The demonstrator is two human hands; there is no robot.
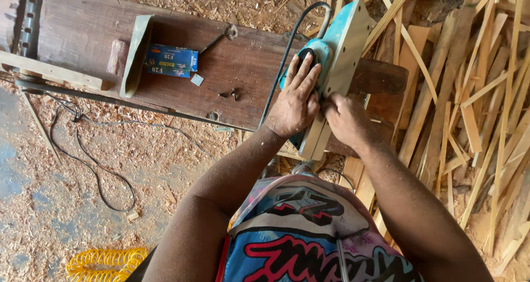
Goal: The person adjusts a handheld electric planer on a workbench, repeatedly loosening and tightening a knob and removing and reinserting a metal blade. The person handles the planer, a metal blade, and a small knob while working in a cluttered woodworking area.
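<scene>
You have a single view, from the camera on your head, looking almost straight down past your chest. It sits close: your forearms fill the lower frame, meeting at the blue electric planer [331, 56] near one o'clock. The dark brown wooden workbench [221, 67] spans ten to twelve, pale wood offcuts [469, 111] at three

free: bare bench top [243, 67] left of planer [337, 56] | blocked: wood strips [469, 94] right, blue box [171, 60], black cord [281, 67]

Blue electric planer [338, 44] tilted on workbench [237, 67]
</scene>
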